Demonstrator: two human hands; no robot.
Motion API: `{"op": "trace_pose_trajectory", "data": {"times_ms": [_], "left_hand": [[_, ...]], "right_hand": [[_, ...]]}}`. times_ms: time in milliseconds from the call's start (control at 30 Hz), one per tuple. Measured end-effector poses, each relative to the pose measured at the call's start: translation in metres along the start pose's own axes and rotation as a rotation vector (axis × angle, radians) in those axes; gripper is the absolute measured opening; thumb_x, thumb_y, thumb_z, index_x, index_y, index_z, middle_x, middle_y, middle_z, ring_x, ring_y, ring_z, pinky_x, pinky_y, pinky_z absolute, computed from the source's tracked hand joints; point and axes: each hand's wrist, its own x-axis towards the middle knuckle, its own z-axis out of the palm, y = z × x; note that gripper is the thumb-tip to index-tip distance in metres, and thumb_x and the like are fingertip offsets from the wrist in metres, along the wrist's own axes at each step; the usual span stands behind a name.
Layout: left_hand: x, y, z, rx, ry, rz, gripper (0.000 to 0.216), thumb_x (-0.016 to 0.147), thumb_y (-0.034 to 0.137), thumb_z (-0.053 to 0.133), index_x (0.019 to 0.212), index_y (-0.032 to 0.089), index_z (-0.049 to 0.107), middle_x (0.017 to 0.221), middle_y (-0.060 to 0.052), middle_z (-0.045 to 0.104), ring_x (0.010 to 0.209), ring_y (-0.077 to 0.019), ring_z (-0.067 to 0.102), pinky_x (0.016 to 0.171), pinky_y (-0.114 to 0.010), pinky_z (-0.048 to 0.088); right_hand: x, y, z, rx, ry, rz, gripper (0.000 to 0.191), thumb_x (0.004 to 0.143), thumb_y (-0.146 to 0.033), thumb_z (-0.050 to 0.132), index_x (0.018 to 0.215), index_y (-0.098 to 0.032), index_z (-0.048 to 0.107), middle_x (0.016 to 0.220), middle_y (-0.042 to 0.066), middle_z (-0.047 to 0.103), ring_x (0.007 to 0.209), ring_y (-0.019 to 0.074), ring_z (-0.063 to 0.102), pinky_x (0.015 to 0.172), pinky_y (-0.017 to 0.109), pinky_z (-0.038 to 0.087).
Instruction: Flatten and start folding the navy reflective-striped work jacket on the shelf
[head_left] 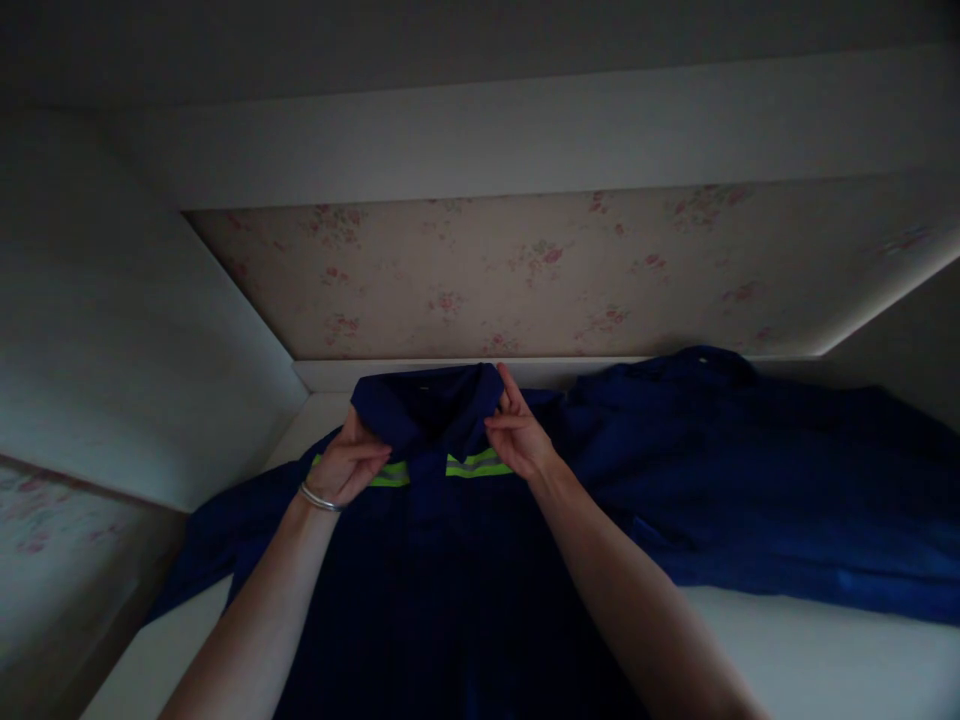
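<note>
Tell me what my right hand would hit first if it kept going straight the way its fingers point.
The right hand points up and away, so past the jacket collar it pinches, it would probably first meet the white ledge below the floral wall; depth is unclear.

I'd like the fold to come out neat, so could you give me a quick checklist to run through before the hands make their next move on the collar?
1. Left hand has hold of the collar: ok, fingers pinch its left edge.
2. Right hand has hold of the collar: ok, pinching the right edge.
3. Jacket lies flat on the white surface: ok where visible; the lower part is too dark to judge.
4. Reflective stripe level: ok.
5. Second blue garment lies apart: not ok, it touches the jacket's right side.
6. Buttons fastened: cannot tell.
</note>
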Motion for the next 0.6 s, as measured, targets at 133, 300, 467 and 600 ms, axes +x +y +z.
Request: {"op": "trace_pose_trajectory", "data": {"times_ms": [133,300,467,600], "left_hand": [[0.015,-0.019,0.013,0.049,0.103,0.099,0.053,0.064,-0.002,0.063,0.110,0.024,0.062,0.118,0.001,0.066,0.115,-0.0185,0.059,0.092,-0.028,0.052],[0.053,-0.030,-0.024,0.358,0.317,-0.007,0.023,0.088,0.022,0.065,0.110,0.015,0.061,0.111,-0.007,0.064,0.096,-0.0195,0.063,0.085,-0.040,0.055],[0.049,-0.016,-0.074,0.794,0.393,0.057,0.034,0.079,0.022,0.072,0.112,0.016,0.061,0.122,-0.010,0.059,0.118,-0.0283,0.054,0.110,-0.053,0.038],[0.025,-0.033,-0.067,1.007,0.173,0.188,0.041,0.077,0.033,0.071,0.116,0.024,0.066,0.138,-0.011,0.054,0.135,-0.0299,0.044,0.122,-0.041,0.018]], "right_hand": [[0.015,0.021,0.006,-0.380,0.172,-0.061,0.090,0.072,-0.009,0.055,0.150,-0.043,0.026,0.149,-0.006,0.046,0.131,0.0087,0.049,0.097,0.022,0.050],[0.044,0.022,-0.017,-0.741,0.209,0.003,0.077,0.067,-0.009,0.060,0.140,-0.027,0.045,0.134,0.005,0.058,0.115,0.0192,0.060,0.102,0.037,0.049],[0.048,-0.007,-0.051,-1.198,0.298,0.005,0.050,0.072,-0.011,0.060,0.122,-0.018,0.061,0.120,0.013,0.062,0.122,0.0305,0.053,0.113,0.051,0.032],[0.026,-0.010,-0.047,-1.448,-0.016,0.035,0.023,0.081,-0.019,0.063,0.102,-0.021,0.072,0.111,0.011,0.067,0.111,0.0297,0.059,0.107,0.045,0.038]]}}
